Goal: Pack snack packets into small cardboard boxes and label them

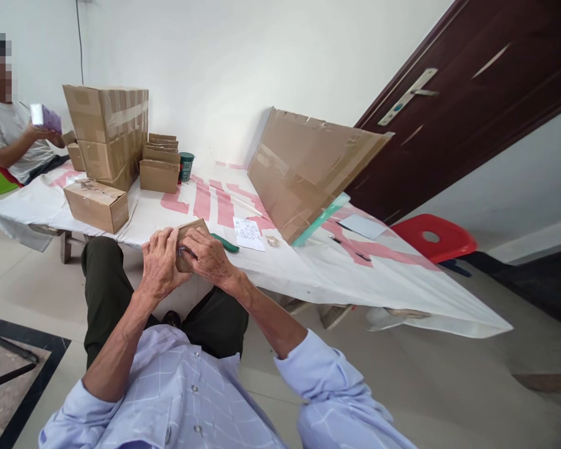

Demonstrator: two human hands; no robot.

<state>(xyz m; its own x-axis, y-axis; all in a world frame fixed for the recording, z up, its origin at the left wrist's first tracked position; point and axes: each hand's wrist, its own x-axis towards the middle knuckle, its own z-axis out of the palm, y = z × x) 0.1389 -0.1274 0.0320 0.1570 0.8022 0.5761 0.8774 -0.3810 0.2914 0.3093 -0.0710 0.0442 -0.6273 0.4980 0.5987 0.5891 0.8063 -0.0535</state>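
My left hand (pixel 160 260) is wrapped round the near-left side of a small brown cardboard box (pixel 192 226) above my lap, close to the table's front edge. Opposite it, my right hand (pixel 211 257) grips the same box from the right, its fingers bent over the upper face. A small dark, shiny bit shows between the hands; I cannot make out what it is. Just beyond my right hand, a long green object (pixel 225 242) lies on the table edge, partly hidden. Nearby are a handwritten sheet of paper (pixel 248 234) and a small tan ring-shaped item (pixel 273 241).
A white cloth with pink stripes covers the table (pixel 327 274). Stacked cartons (pixel 105 134), a closed carton (pixel 97 204) and a dark green cup (pixel 186 166) stand left. A cardboard panel (pixel 308 168) leans at right, near a red stool (pixel 432 240). Another person (pixel 19 140) holds a box.
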